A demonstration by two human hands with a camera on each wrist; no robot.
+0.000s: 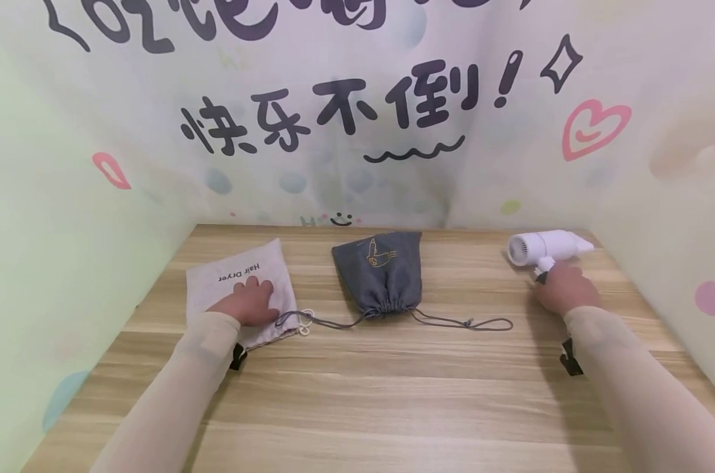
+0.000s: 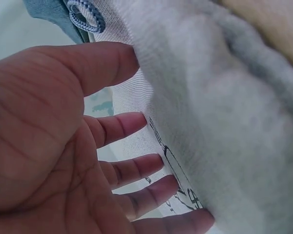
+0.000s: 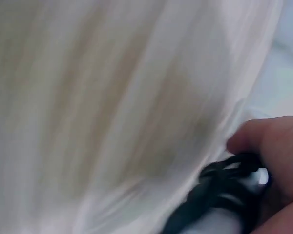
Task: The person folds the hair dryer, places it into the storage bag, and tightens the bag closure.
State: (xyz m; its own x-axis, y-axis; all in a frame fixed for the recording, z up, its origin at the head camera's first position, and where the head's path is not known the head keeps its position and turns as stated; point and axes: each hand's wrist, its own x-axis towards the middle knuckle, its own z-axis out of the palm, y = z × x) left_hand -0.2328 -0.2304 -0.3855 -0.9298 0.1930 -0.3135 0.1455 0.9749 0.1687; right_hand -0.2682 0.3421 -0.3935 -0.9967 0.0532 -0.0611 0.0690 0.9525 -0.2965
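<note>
A pale cloth drawstring bag marked "Hair Dryer" (image 1: pixel 209 284) lies at the left of the table. My left hand (image 1: pixel 247 302) rests on it, and in the left wrist view the spread fingertips touch the cloth (image 2: pixel 224 122). At the far right, my right hand (image 1: pixel 566 289) grips the handle of a white hair dryer (image 1: pixel 549 246), its nozzle pointing right. A black cord (image 3: pixel 219 190) is bundled at the handle beside my fingers in the blurred right wrist view. Part of the handle is hidden by the hand.
Between the hands lies a dark grey drawstring pouch (image 1: pixel 387 272) with a gold hair dryer drawing. Its cords (image 1: pixel 446 320) stretch to both sides, the left one reaching the pale bag. A printed cloth backdrop (image 1: pixel 333 190) rises behind the wooden table (image 1: pixel 363 394).
</note>
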